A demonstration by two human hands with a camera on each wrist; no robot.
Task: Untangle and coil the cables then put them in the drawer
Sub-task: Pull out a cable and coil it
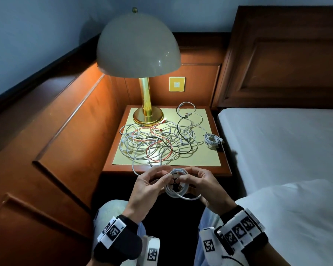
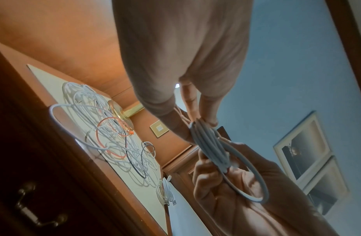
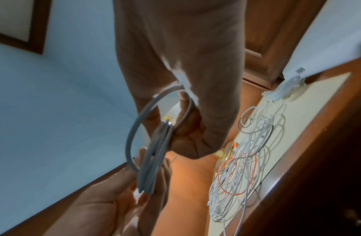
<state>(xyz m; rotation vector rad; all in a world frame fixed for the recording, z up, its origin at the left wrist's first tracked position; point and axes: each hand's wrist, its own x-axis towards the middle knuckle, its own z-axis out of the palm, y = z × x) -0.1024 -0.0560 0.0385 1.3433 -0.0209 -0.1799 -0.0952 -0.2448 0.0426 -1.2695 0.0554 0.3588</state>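
I hold a coiled white cable (image 1: pixel 178 187) between both hands, in front of the nightstand (image 1: pixel 224 170). My left hand (image 1: pixel 159 178) pinches the coil's left side; in the left wrist view its fingertips (image 2: pixel 208 122) clamp the stacked loops (image 2: pixel 211 143). My right hand (image 1: pixel 193 179) grips the right side, and one loose loop (image 3: pixel 135 127) hangs wider than the rest. A tangle of white, red and black cables (image 1: pixel 161 143) lies on the cream mat (image 1: pixel 202 159). A small coiled white bundle (image 1: pixel 212 141) sits at the mat's right edge. The drawer front (image 2: pixel 40 207) with its metal handle is shut.
A brass lamp (image 1: pixel 148 114) with a pale dome shade stands at the mat's back left. Wooden panelling rises on the left and behind. A white bed (image 1: pixel 286 143) runs along the right, beside the nightstand. A white cable loop (image 1: pixel 136 170) hangs over the nightstand's front edge.
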